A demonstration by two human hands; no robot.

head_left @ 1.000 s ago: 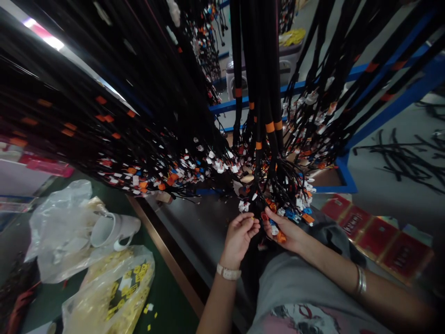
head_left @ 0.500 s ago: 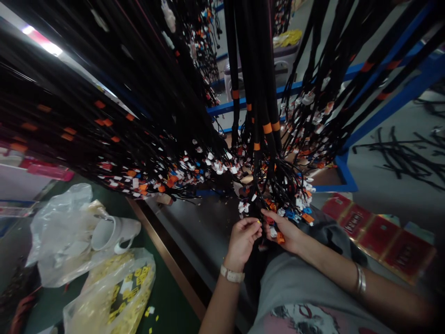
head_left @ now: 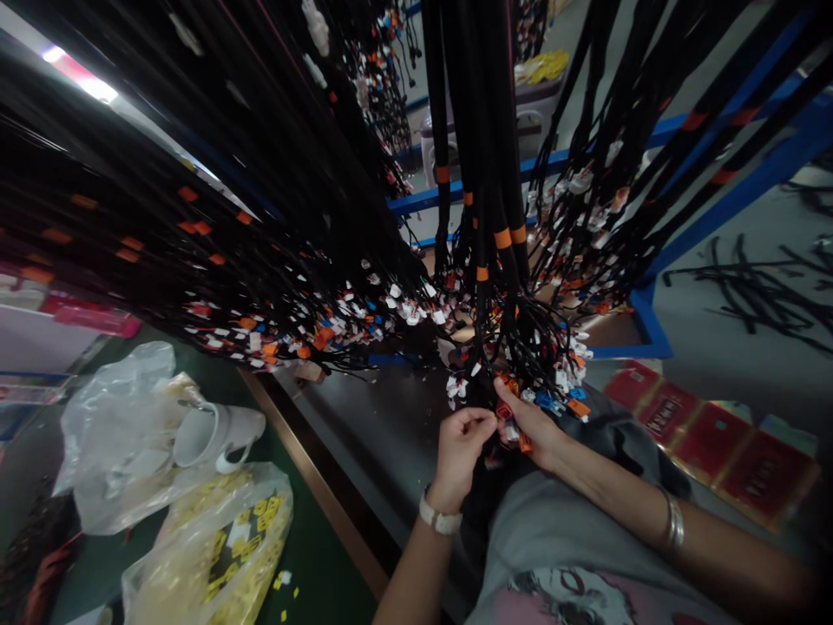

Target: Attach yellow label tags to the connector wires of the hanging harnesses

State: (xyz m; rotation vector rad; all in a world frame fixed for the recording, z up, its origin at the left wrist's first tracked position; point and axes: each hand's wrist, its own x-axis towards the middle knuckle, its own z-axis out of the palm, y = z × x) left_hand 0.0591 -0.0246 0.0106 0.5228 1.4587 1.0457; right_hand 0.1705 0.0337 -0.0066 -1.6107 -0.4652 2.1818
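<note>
My left hand (head_left: pixel 461 451), with a pale watch on its wrist, pinches a small yellow piece (head_left: pixel 495 418) that barely shows at its fingertips. Right beside it, my right hand (head_left: pixel 534 427) is closed round a red wire connector (head_left: pixel 503 410), its thumb lying along the top. White and orange connectors hang just below that hand's fingers. Behind both hands a bundle of black wiring harnesses (head_left: pixel 485 234) with orange tape bands comes down, ending in white, blue and orange connectors (head_left: pixel 560 391). The exact contact between the yellow piece and the red connector is too small to make out.
Many more harnesses (head_left: pixel 260 174) hang at the left, over a blue frame (head_left: pixel 651 321). On the green table (head_left: pixel 325 538) lie a white mug (head_left: pixel 218 434) in clear plastic and a bag of yellow pieces (head_left: pixel 214 555). Flattened red boxes (head_left: pixel 709 438) lie at right.
My left hand has moved slightly right, bringing the yellow piece close to the red connector. My right thumb has lifted a little, and the red connector shows more clearly.
</note>
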